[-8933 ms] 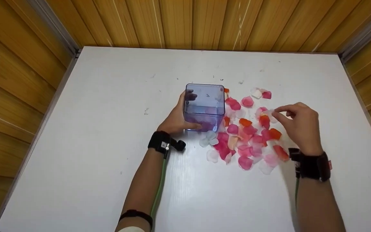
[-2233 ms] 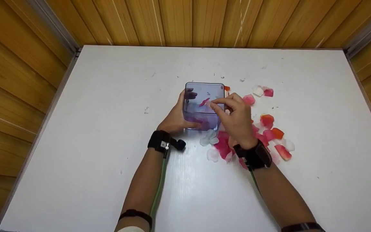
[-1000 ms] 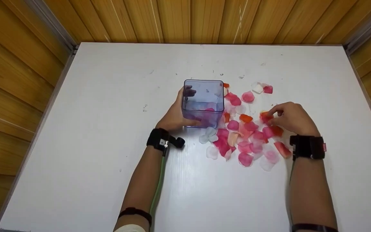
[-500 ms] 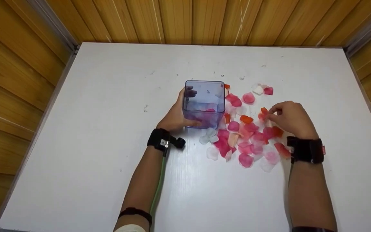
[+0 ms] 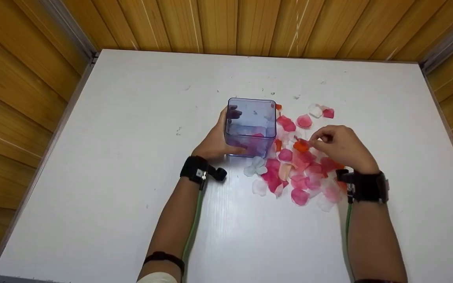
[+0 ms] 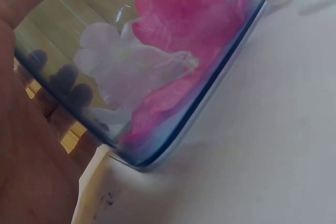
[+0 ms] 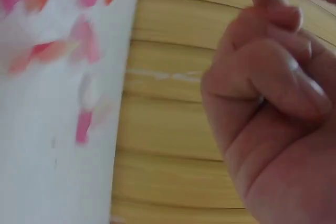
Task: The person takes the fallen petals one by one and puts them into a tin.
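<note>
My left hand (image 5: 214,143) grips a clear bluish square plastic box (image 5: 250,143) from its left side, thumb across the front and fingers behind. Through its wall, the left wrist view shows pink petals (image 6: 184,19) and a whitish petal (image 6: 126,66). My right hand (image 5: 342,147) is raised above loose artificial petals (image 5: 299,196) right of the box. Its thumb and forefinger pinch a reddish-orange petal (image 5: 305,142), which overlaps an orange one lying below. In the right wrist view the other fingers (image 7: 283,72) are curled, and the pinched petal is out of sight.
A pale blue-white petal (image 5: 255,166) and a whitish one (image 5: 259,187) lie by the box's front right corner. A small white and pink group (image 5: 321,111) lies farther back. Wood-patterned panels (image 5: 250,27) border the white table (image 5: 112,157).
My right hand took the reddish-orange petal from the pile's right part, lifted it and moved it left toward the box. Earlier it held another petal over the box. The left hand keeps its grip.
</note>
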{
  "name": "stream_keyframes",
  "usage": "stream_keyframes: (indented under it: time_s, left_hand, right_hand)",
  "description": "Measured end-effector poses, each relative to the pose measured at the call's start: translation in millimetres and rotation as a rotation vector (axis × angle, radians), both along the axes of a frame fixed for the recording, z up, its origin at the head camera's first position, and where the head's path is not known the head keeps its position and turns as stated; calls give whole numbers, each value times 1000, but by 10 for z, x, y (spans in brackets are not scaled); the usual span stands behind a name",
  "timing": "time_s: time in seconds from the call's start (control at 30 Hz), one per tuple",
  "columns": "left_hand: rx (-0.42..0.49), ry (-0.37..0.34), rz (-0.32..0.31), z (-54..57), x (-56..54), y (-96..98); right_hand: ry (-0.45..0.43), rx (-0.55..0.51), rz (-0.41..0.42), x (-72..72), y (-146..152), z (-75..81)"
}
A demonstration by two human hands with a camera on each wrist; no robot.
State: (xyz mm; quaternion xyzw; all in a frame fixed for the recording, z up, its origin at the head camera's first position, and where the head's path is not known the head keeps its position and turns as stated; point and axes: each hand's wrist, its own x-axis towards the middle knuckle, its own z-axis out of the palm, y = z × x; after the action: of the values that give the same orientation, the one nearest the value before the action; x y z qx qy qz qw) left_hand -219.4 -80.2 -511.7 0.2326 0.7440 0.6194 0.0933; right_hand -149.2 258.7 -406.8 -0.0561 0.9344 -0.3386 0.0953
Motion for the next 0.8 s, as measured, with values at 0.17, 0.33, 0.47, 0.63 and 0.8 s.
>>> stream_keyframes:
  time_s: [0.17,0.33,0.47,0.63,0.8]
  left_hand:
    - [6,-9,-7,10,-1,1]
    - [9,-14,-9,30,4,-3]
    - [16,-16,-12,19,12,-8]
    - [15,-12,-9,12,16,-11]
    - [10,-15,-6,21,10,-5]
  right_hand:
    - [9,75,24,-35,-54,-62]
    - [72,13,35,-3,-81,-15]
    - [183,68,0,19,-162,-2]
    - [490,129,18,34,-298,1]
    - [624,170,95,20,-356,-33]
